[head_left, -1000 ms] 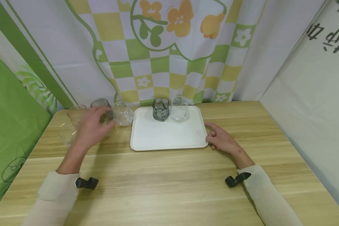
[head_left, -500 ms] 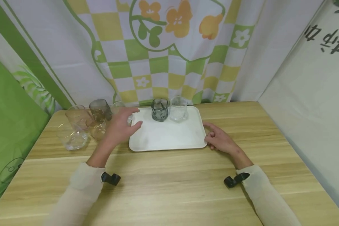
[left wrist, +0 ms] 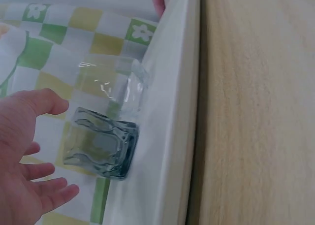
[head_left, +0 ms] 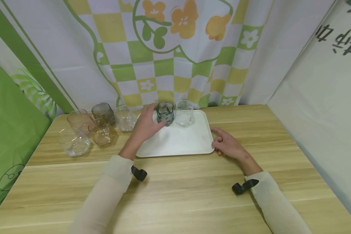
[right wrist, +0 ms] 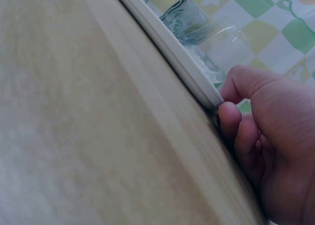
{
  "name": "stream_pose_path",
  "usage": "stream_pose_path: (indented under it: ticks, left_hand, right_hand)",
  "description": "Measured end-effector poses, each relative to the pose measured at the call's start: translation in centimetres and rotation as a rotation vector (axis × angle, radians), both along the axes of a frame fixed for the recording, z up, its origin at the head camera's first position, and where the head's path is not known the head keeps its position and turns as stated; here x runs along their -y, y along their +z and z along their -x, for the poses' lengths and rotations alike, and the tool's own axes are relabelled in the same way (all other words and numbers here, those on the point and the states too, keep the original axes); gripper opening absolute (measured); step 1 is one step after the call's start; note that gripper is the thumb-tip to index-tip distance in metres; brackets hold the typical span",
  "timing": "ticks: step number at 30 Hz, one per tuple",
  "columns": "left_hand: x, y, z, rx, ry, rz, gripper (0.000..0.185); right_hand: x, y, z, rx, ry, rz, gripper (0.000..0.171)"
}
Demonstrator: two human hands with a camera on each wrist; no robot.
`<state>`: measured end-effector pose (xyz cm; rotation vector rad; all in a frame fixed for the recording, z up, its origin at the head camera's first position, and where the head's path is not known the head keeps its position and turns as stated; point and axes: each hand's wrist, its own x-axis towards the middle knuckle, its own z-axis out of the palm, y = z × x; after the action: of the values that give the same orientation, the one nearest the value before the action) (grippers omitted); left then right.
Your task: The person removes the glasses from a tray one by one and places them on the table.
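Observation:
The left hand [head_left: 147, 125] is spread beside a grey, wavy-sided glass [head_left: 165, 113] on the white tray [head_left: 175, 143]. In the left wrist view, thumb and fingers stand apart around the near side of this glass [left wrist: 103, 146], with a gap between. A clear glass [head_left: 185, 113] stands just right of the grey one. At the tray's right edge, the right hand [head_left: 229, 144] grips the rim near the front corner. The right wrist view shows the curled fingers of the right hand [right wrist: 270, 131] against the tray's corner [right wrist: 209, 99].
Left of the tray several glasses stand grouped: a smoky grey one [head_left: 103, 113], an amber one [head_left: 102, 133], a pinkish one [head_left: 79, 120], a gold-rimmed clear one [head_left: 76, 143] and a clear faceted one [head_left: 124, 118]. A patterned curtain [head_left: 163, 71] hangs behind the wooden table [head_left: 175, 191].
The left hand has moved right, from above the grouped glasses to beside the grey glass on the tray. The right hand and the tray have stayed in place.

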<state>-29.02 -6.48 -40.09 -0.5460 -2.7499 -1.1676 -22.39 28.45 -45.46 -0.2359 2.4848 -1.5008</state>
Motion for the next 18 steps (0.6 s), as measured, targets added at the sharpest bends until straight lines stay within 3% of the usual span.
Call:
stream_pose_path:
  ticks: [4,18]
  left_hand:
    - [-0.9,-0.7,1.0,-0.002,0.026,-0.026,0.087]
    - [-2.1,-2.0,2.8,0.131,0.054,-0.084,0.099]
  right_hand:
    - [0.0,-0.1,0.1,-0.002,-0.002,-0.009,0.072]
    - [-0.1,-0.1,0.1,-0.009,0.005,-0.006,0.073]
